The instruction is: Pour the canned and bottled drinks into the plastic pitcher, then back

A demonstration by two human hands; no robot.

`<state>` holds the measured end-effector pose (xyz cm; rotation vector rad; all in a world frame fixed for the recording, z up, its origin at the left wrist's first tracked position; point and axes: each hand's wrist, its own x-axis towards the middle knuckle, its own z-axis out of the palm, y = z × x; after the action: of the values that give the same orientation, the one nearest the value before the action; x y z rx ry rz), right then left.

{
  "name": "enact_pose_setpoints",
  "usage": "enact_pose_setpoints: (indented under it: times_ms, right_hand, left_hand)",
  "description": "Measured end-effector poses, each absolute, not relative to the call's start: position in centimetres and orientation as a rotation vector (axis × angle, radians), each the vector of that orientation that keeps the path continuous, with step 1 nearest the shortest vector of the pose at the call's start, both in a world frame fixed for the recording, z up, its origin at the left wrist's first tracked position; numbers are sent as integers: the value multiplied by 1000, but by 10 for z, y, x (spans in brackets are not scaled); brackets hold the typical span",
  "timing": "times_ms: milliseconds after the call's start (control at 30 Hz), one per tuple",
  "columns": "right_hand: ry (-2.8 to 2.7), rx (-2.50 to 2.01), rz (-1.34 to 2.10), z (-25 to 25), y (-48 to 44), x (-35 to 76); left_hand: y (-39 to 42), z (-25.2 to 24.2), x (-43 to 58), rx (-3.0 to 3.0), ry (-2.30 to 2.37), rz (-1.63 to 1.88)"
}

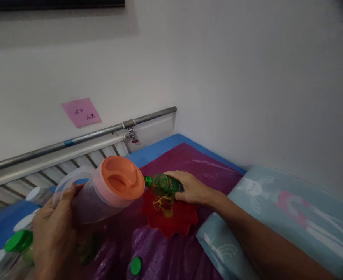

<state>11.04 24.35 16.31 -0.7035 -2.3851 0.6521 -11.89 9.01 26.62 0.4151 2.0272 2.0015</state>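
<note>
My left hand (pixel 54 233) grips a clear plastic pitcher (pixel 101 198) with an orange lid (pixel 121 177), tilted so the lid faces right. My right hand (pixel 190 188) is wrapped round a green bottle (pixel 164 183) that lies almost on its side, its green cap pointing left at the pitcher's lid. The bottle hangs just above a red scalloped mat (pixel 171 217) on a purple plastic sheet (pixel 165 252). A loose green cap (pixel 135 266) lies on the sheet near the front.
Several clear bottles with white and green caps (pixel 19 239) stand at the lower left. A light blue pillow (pixel 282 217) lies under my right forearm. White walls, a metal rail (pixel 80 138) and a pink note (pixel 80 112) close the back.
</note>
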Motion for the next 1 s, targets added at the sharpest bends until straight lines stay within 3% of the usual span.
enact_pose_setpoints:
  times_ms: [1000]
  right_hand:
    - [-2364,-701,726,160,245,110]
  left_hand:
    - [94,249,-145,352,1999,1938]
